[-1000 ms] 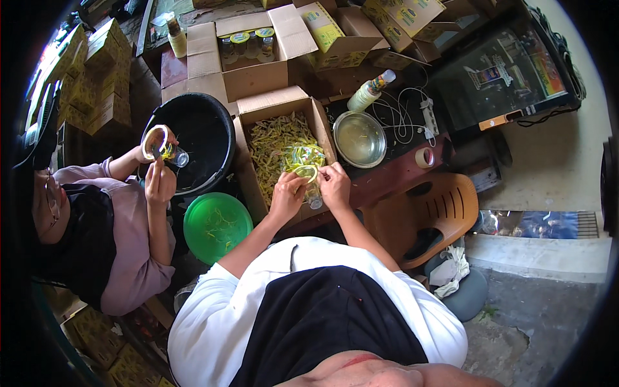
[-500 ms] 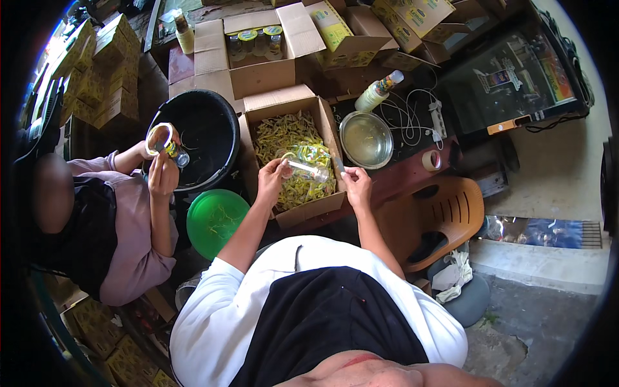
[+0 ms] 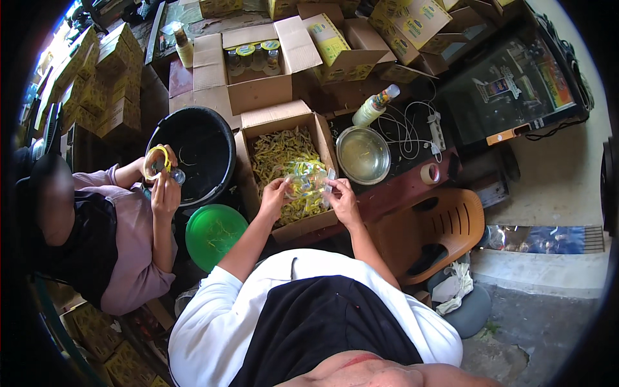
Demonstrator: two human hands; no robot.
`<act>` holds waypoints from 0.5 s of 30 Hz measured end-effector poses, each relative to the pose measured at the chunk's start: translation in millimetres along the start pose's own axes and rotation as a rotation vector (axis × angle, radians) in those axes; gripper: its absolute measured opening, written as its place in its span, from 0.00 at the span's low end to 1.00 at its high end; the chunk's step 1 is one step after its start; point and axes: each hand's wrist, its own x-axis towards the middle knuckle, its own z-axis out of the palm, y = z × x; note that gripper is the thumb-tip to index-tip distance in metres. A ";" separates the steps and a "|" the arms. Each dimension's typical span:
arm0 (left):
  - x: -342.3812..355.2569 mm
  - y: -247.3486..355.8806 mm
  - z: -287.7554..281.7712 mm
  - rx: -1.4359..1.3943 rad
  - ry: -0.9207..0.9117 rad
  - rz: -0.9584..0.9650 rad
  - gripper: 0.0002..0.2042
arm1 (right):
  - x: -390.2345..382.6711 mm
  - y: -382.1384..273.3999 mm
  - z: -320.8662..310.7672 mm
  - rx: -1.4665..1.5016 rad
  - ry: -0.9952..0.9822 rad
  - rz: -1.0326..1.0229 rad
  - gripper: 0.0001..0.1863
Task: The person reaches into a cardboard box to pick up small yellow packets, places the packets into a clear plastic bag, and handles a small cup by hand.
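Observation:
A clear plastic jar (image 3: 305, 183) with yellow-green print is held sideways between both my hands over an open cardboard box (image 3: 251, 169). That box is full of thin yellow-green strips (image 3: 279, 155). My left hand (image 3: 275, 194) grips the jar's left end. My right hand (image 3: 342, 198) grips its right end, fingers curled around it.
A person in a pink sleeve at my left holds a yellow-rimmed jar (image 3: 157, 162) over a black bucket (image 3: 196, 149). A green lid (image 3: 213, 233) lies below the bucket. A steel bowl (image 3: 363, 155), spray bottle (image 3: 374, 106), tape roll (image 3: 429, 173), orange chair (image 3: 435, 229) and stacked cartons (image 3: 271, 48) surround me.
My hands and the jar have shifted slightly over the strips in the box, and the jar now lies between both hands. The person at my left keeps working on their jar.

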 end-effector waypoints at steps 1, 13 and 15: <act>0.3 -0.5 0.5 0.016 -0.016 0.005 0.13 | 2.6 -14.1 0.4 0.062 -0.007 -0.033 0.19; -0.4 12.0 7.9 0.041 -0.014 -0.056 0.20 | 91.4 -43.3 -74.3 -0.096 0.347 -0.143 0.19; 4.9 4.9 -2.6 0.048 -0.004 -0.029 0.20 | 122.5 -52.6 -110.9 -0.329 0.532 -0.270 0.20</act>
